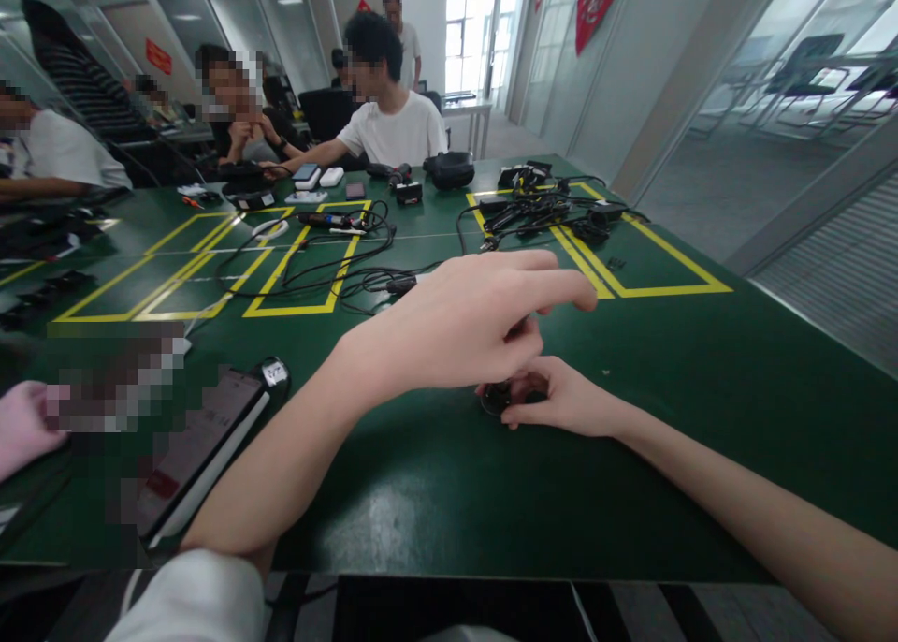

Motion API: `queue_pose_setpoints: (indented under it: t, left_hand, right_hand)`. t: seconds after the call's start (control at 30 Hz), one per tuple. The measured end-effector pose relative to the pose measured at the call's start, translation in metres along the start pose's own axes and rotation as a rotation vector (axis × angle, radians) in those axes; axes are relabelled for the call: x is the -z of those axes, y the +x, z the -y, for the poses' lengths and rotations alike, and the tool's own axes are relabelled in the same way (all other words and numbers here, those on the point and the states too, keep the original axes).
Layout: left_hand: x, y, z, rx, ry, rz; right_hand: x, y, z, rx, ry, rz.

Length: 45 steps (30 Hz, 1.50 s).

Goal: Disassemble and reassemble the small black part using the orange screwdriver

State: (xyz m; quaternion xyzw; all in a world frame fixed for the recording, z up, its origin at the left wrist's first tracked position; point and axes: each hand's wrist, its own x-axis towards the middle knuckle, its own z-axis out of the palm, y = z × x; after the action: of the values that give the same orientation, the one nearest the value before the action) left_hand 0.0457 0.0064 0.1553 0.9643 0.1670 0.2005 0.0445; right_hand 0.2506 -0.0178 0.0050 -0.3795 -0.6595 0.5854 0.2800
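Black disc (497, 399), small & round, sits on the green table (702, 389) just right of frame center, mostly hidden under my hands. My right hand (568, 403) comes in from the lower right & rests on the table w/ fingers curled round the disc, touching it at its right side; a loose grasp, not lifted. My left hand (470, 328) reaches across from the lower left & hovers right over it, index finger stretched out toward the right, other fingers bent down at the disc. Can't tell if left hand actually grips anything; fingertips are hidden behind the knuckles.

Lower left of frame: phone (203, 445) lying flat, dark screen up, w/ a small round gadget (275, 372) just beside its top corner. Another person's hand (21, 427) at the left edge. Mid-frame, above my hands: tangle of black cables (329, 268) across yellow tape boxes (295, 307). Upper center-right: another cable pile (540, 213) inside a taped box. Far side of table, top of frame: a person in a white tee (393, 132) seated, arm stretched to small devices on the table; others sit at upper left.
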Motion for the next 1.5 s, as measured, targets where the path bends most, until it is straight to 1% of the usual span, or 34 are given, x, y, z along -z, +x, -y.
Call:
queue_pose_setpoints:
  t: [0.1,0.27,0.47,0.6,0.8,0.9,1.0,1.1,1.23,1.4,1.5]
  left_hand:
    - [-0.001,-0.0001,0.0012,0.014,0.03,-0.013]
    - [-0.0002,-0.0011,0.0006,0.0,0.067,-0.007]
    - [-0.0017,-0.0009,0.0013,0.044,0.106,-0.036]
    - [-0.0008,-0.002,0.0009,0.021,0.107,-0.021]
    - [-0.0016,-0.0026,-0.0008,0.03,0.142,-0.036]
    - [-0.0018,-0.0026,-0.0006,0.012,0.134,-0.021]
    - [-0.0015,-0.0024,-0.0002,0.004,0.126,-0.01]
    - [-0.0016,-0.0024,-0.0002,0.011,0.126,-0.022]
    - [-0.002,-0.0026,-0.0001,-0.011,0.119,-0.015]
    - [-0.0023,-0.003,0.0009,0.003,0.14,-0.038]
    - [-0.0028,-0.0031,0.0012,-0.015,0.15,-0.044]
  right_hand:
    - [0.0009,-0.0004,0.0005,0.007,-0.037,0.002]
    - [0.0,0.0001,-0.0014,0.042,-0.046,-0.003]
    - [-0.0003,0.0004,0.0012,0.02,-0.102,-0.005]
    - [-0.0018,0.0003,0.0018,0.054,-0.095,-0.016]
    - [-0.0033,0.0007,0.0013,0.052,-0.086,-0.016]
    - [-0.0034,0.0005,0.0009,0.068,-0.084,-0.021]
    - [-0.0033,0.0004,0.0012,0.047,-0.087,-0.014]
    - [-0.0029,0.0009,-0.0006,0.052,-0.091,-0.01]
    - [-0.0027,0.0015,-0.0032,0.083,-0.095,-0.021]
    - [-0.0035,0.001,-0.0003,0.068,-0.1,-0.005]
    - [-0.0036,0.001,0.0004,0.08,-0.101,-0.016]
